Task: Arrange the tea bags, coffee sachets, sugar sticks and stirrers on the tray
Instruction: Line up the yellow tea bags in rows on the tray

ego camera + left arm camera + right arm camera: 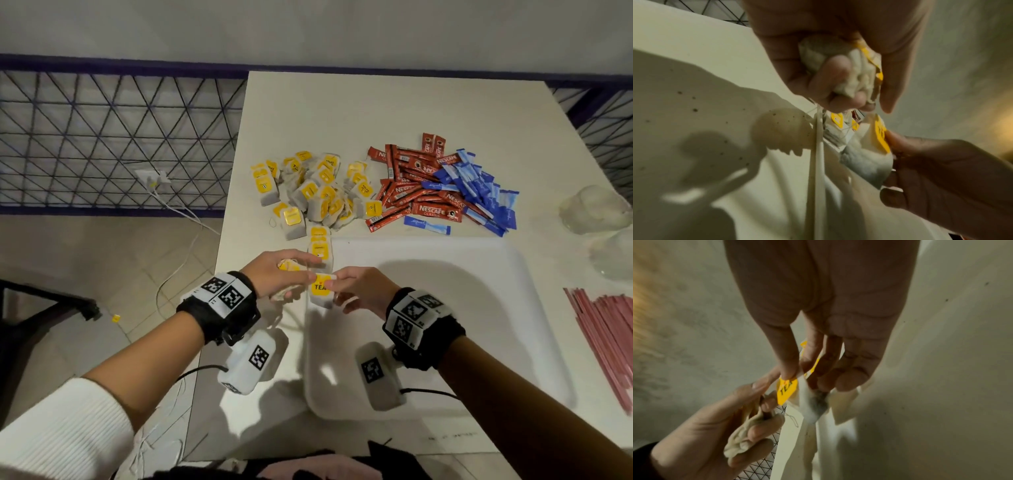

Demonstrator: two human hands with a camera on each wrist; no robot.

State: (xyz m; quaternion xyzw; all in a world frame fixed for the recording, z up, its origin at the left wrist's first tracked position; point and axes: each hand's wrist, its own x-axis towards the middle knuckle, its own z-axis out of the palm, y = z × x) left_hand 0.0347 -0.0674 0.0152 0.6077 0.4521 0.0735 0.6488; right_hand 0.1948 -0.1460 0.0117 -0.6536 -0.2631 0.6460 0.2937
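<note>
Head view: we see one tea bag point(322, 291) with a yellow "TEA" tag, held above the near-left edge of the white tray point(513, 308).
Right hand point(359, 291): our thumb and fingers pinch that tea bag by its tag end.
Left hand point(274, 279): fingers curled round a crumpled bunch of tea bags point(849, 71), touching the right hand's bag.
Tray: two tea bags point(320, 246) lie at its far-left rim, one overlapping the other.
Tea bag pile point(315, 188): far side of the table point(376, 109), left of the red coffee sachets point(418, 185) and blue sugar sticks point(479, 185).
Stirrers point(603, 342): thin pink rods, right of the tray.
Risk: strings trail loose, so we judge one bag could drag others from the bunch.
Materials: soft, limp paper bags; glossy sachets; smooth, rounded tray.
</note>
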